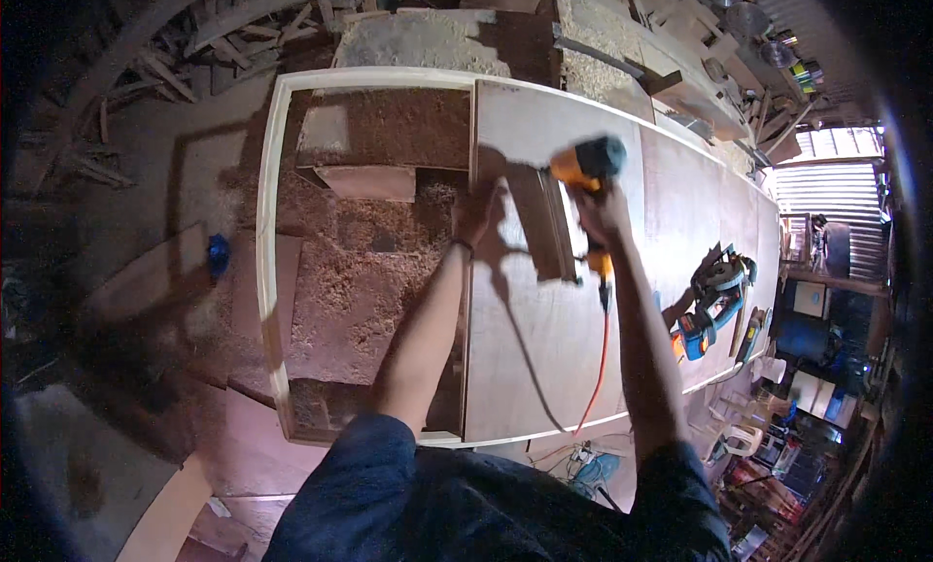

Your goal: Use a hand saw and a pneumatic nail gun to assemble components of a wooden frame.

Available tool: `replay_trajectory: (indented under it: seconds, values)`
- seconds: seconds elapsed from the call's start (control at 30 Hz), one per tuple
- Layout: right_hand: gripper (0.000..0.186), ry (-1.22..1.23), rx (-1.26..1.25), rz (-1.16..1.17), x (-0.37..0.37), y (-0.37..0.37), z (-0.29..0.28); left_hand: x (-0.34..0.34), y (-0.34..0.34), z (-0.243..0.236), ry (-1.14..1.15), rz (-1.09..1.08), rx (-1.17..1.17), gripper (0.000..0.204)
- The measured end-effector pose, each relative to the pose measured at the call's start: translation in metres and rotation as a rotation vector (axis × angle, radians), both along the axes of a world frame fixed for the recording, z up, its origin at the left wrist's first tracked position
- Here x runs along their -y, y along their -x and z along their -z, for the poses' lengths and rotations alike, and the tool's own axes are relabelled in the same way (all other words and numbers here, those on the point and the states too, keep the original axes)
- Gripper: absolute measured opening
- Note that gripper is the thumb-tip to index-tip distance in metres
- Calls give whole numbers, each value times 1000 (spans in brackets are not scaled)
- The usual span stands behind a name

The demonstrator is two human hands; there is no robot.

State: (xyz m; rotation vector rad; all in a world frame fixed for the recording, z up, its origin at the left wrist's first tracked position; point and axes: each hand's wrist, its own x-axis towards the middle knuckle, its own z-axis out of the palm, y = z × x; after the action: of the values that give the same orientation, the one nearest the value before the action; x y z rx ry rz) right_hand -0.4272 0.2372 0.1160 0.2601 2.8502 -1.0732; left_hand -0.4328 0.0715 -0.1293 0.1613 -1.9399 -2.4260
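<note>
A yellow and black nail gun (583, 162) is in my right hand (603, 212), its fingers closed round the handle and a red air hose (604, 348) trailing down from it. My left hand (478, 212) has its fingers curled on the edge of a pale plywood panel (544, 368), which covers part of a light wooden frame (279, 173). Dark wooden strips (539, 222) lie on the panel between my hands.
A cordless circular saw (719, 280) sits on the panels to the right. Sawdust-covered boards (428, 47) lie beyond the frame, scrap lumber (165, 76) fills the back left, and a small blue item (218, 254) is left of the frame. Clutter and a stool (743, 441) stand lower right.
</note>
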Motion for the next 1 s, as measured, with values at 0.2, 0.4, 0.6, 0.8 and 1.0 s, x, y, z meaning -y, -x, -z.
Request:
replay_trajectory:
  seconds: [0.2, 0.4, 0.6, 0.8, 1.0]
  values:
    - [33, 112, 178, -42, 69, 141, -9, -6, 1, 48, -270, 8, -86, 48]
    - [27, 95, 161, -101, 102, 174, -32, -26, 7, 113, 235, -148, 387, 68]
    - [27, 118, 184, -92, 105, 177, -34, -62, 20, 219, -223, -238, 264, 70]
    - [26, 106, 159, -132, 103, 188, -21, -39, 2, 142, 39, -149, 205, 63]
    - [29, 74, 215, -164, 104, 202, -17, -11, -3, 49, 81, -94, 193, 50]
